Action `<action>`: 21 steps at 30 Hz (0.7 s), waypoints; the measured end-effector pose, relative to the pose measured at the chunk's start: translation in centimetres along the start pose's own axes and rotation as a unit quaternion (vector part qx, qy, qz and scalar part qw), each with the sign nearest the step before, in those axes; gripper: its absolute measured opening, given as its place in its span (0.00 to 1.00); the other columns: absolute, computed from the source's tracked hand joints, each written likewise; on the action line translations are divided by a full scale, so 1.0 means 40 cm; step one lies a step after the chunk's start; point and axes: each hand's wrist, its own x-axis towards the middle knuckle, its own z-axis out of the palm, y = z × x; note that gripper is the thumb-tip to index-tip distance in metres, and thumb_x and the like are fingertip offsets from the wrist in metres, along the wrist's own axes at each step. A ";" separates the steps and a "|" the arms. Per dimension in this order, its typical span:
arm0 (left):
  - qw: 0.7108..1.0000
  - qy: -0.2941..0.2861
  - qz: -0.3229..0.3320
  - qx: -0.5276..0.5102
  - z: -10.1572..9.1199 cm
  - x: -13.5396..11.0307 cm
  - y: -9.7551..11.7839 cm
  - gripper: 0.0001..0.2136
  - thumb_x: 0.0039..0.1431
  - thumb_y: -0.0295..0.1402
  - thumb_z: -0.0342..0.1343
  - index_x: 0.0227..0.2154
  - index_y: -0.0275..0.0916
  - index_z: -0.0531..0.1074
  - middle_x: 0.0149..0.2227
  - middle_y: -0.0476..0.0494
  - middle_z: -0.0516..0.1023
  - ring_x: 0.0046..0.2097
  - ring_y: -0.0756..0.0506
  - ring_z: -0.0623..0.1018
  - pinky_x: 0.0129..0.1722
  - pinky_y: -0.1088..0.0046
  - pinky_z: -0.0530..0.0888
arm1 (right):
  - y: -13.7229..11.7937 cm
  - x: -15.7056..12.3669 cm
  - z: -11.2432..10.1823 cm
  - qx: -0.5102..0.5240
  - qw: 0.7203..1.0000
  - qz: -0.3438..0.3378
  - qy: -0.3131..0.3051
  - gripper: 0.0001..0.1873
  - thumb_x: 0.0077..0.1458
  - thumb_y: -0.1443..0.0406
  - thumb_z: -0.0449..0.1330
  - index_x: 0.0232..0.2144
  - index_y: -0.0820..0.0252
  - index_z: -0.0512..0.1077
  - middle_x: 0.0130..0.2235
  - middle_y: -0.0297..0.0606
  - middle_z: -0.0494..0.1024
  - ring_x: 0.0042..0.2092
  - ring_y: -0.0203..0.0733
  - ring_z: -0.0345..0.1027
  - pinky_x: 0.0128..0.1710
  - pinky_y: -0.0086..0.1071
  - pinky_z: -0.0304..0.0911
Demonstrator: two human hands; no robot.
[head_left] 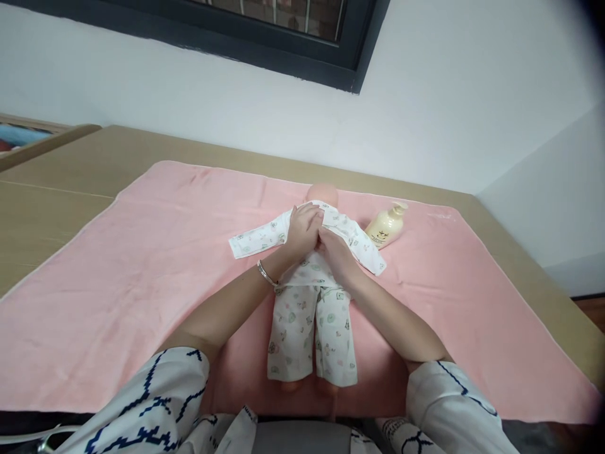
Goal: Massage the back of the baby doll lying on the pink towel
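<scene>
A baby doll lies on its back in the middle of a pink towel, its feet towards me. It wears a white printed top with long sleeves spread out and matching trousers. Both my hands rest on the doll's chest, close together. My left hand, with a bracelet on the wrist, has its fingers curled over the front of the top. My right hand pinches the same cloth just beside it.
A cream pump bottle lies on its side on the towel, right of the doll's shoulder. The towel covers a tan wooden table against a white wall. A dark window frame is above.
</scene>
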 end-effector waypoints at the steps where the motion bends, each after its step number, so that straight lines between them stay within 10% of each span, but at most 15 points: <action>1: 1.000 0.006 0.003 0.008 0.006 -0.004 -0.012 0.18 0.69 0.41 0.42 0.37 0.40 0.77 0.48 0.40 0.79 0.55 0.40 0.75 0.65 0.52 0.58 | 0.008 0.008 -0.004 -0.005 1.000 0.000 0.006 0.21 0.65 0.49 0.50 0.34 0.57 0.73 0.35 0.35 0.76 0.39 0.43 0.69 0.43 0.36 0.68; 5: 0.999 0.029 0.038 -0.019 0.009 -0.016 -0.026 0.22 0.71 0.43 0.37 0.43 0.38 0.75 0.49 0.38 0.79 0.54 0.42 0.75 0.62 0.57 0.66 | 0.018 0.019 -0.009 0.006 0.999 -0.008 0.031 0.23 0.62 0.48 0.53 0.25 0.58 0.70 0.29 0.34 0.73 0.33 0.40 0.67 0.38 0.34 0.67; 9: 0.998 0.054 -0.021 -0.038 0.013 -0.020 -0.033 0.21 0.72 0.43 0.37 0.43 0.38 0.74 0.47 0.38 0.79 0.51 0.43 0.76 0.55 0.62 0.72 | 0.031 0.035 -0.018 0.091 0.995 0.001 0.025 0.20 0.61 0.50 0.55 0.36 0.59 0.76 0.39 0.39 0.79 0.41 0.43 0.74 0.44 0.37 0.70; 21: 0.988 0.140 -0.052 0.022 0.030 -0.021 -0.057 0.09 0.66 0.34 0.46 0.40 0.38 0.70 0.45 0.36 0.75 0.50 0.40 0.73 0.55 0.57 0.70 | 0.096 0.087 -0.072 -0.348 0.903 -0.237 0.088 0.18 0.60 0.67 0.51 0.47 0.64 0.76 0.55 0.45 0.75 0.60 0.47 0.65 0.63 0.43 0.59</action>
